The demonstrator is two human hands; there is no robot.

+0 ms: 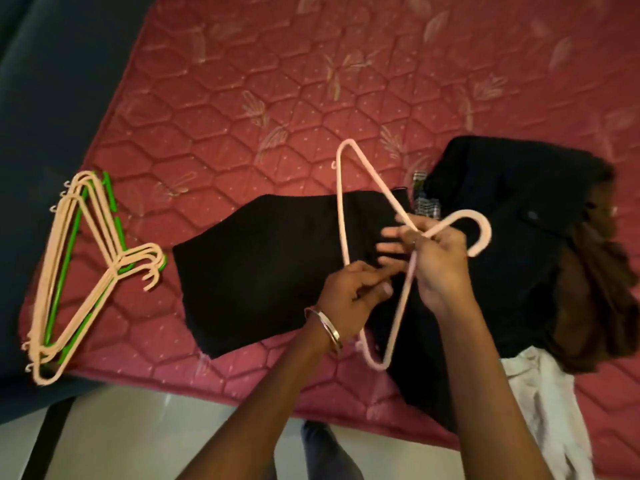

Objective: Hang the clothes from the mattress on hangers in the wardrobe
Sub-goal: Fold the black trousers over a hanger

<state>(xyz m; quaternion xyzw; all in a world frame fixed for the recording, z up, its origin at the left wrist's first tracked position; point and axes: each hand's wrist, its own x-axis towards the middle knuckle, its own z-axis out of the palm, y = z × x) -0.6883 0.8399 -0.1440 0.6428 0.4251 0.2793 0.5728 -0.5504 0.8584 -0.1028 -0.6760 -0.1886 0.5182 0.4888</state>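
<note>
A pink plastic hanger (341, 202) is held above a black garment (263, 271) that lies spread on the red quilted mattress (277, 98). My right hand (436, 265) grips the hanger at its neck, just below the hook. My left hand (353, 292), with a metal bangle on the wrist, pinches the hanger's lower bar over the black cloth. More dark clothes (512, 209) lie piled to the right, with a brown garment (595, 299) and a white one (547, 403) beside them.
A stack of several pink hangers (69, 265) with a green one among them lies at the mattress's left corner. Dark blue bedding or furniture (52, 81) borders the left side. Pale floor (138, 438) shows below the mattress edge.
</note>
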